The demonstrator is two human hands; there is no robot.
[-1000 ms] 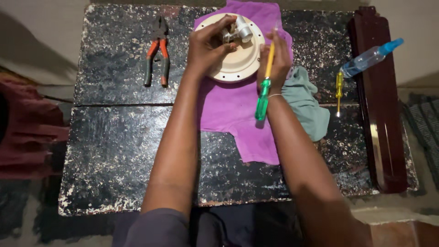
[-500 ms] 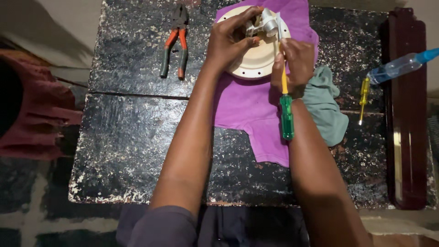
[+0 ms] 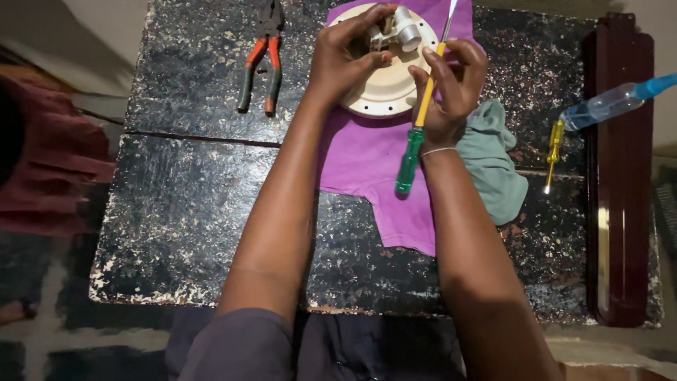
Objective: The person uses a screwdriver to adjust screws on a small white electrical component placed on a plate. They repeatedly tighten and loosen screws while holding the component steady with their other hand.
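Note:
A round cream plastic disc with small holes along its rim lies on a purple cloth at the far side of the black speckled table. My left hand grips a small silver metal fitting on top of the disc. My right hand holds a screwdriver with a yellow shaft and green handle. Its metal tip points up past the disc's far right edge, and the handle hangs down toward me.
Pliers with red and green handles lie at the far left. A green cloth sits right of the purple one. A small yellow screwdriver, a clear bottle with a blue cap and a long dark brown bar are on the right.
The view has shifted so the table sits lower and to the right. My right hand has tilted the screwdriver, with its tip up beside the disc. My left hand stays on the silver fitting.

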